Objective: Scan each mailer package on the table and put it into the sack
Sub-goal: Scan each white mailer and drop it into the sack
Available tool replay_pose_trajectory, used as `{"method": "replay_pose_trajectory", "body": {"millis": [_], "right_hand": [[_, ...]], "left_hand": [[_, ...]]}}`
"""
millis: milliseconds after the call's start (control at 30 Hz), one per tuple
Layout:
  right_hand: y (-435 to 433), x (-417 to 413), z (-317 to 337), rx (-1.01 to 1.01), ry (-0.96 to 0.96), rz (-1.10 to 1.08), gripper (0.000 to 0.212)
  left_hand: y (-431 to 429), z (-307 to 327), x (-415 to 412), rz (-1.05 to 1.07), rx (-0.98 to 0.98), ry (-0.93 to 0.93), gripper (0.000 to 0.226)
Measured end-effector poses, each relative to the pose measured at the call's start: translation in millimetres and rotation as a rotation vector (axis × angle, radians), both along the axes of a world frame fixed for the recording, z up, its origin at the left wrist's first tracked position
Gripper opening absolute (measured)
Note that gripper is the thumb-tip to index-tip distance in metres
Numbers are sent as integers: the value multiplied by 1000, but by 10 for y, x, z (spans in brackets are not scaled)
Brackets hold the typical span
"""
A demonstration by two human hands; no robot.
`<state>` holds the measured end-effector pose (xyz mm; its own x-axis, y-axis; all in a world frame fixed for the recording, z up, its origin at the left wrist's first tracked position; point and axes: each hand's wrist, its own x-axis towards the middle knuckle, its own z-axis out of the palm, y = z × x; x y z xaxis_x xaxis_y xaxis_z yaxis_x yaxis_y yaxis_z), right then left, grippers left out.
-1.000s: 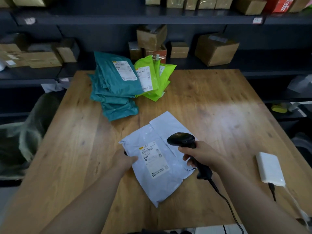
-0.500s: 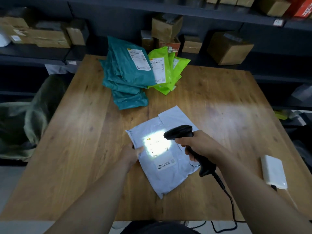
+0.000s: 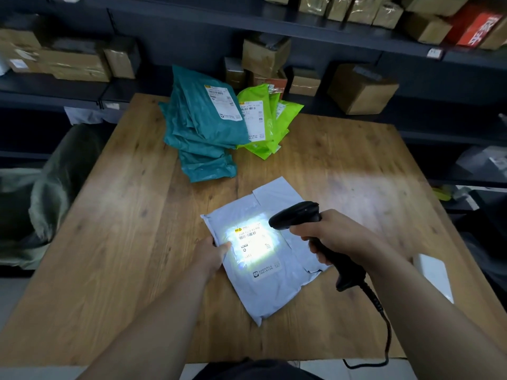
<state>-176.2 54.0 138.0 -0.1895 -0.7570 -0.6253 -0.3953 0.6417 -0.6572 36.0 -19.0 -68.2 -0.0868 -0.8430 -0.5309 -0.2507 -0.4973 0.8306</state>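
- The pale grey plastic mailer package lies flat on the wooden table, near the front edge and about the middle. Its white shipping label faces up, where a reader can reach it.
- The left hand pinches the package's left edge. The thumb sits on top, just beside the label, and the other fingers are hidden under the edge. This looks meant to steady the slippery plastic during the read.
- The right hand is wrapped firmly round the handle of the black handheld barcode scanner. The scanner's head hangs over the package's right part, tilted left and down, and its bright patch of light covers the barcodes.
- A stack of teal plastic mailers and some lime green plastic mailers lie at the far middle of the table. The two lots touch each other and have labels showing, likely waiting their turn.
- The olive green fabric sack slumps beside the table's left edge, on the side of the hand holding the package, which suits a short carry.
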Motion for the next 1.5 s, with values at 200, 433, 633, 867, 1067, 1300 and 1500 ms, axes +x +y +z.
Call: {"method": "replay_pose_trajectory", "body": {"millis": [200, 433, 633, 867, 1067, 1300, 1500], "right_hand": [[48, -32, 23, 5, -7, -24, 32], [67, -53, -6, 1, -16, -18, 29], [73, -122, -19, 2, -36, 9, 28], [69, -267, -10, 8, -69, 45, 28], [20, -345, -53, -13, -90, 87, 27], [-23, -385, -89, 5, -96, 114, 28], [-64, -417, -95, -10, -96, 126, 29]], "left_hand": [[19, 23, -9, -3, 2, -18, 27], [41, 34, -27, 7, 1, -41, 27], [108, 87, -96, 42, -36, -68, 24], [172, 126, -164, 72, -60, -96, 23], [231, 111, -182, 124, -85, -120, 25], [271, 104, -228, 186, -81, -109, 26], [304, 117, -233, 220, -64, -98, 25]]}}
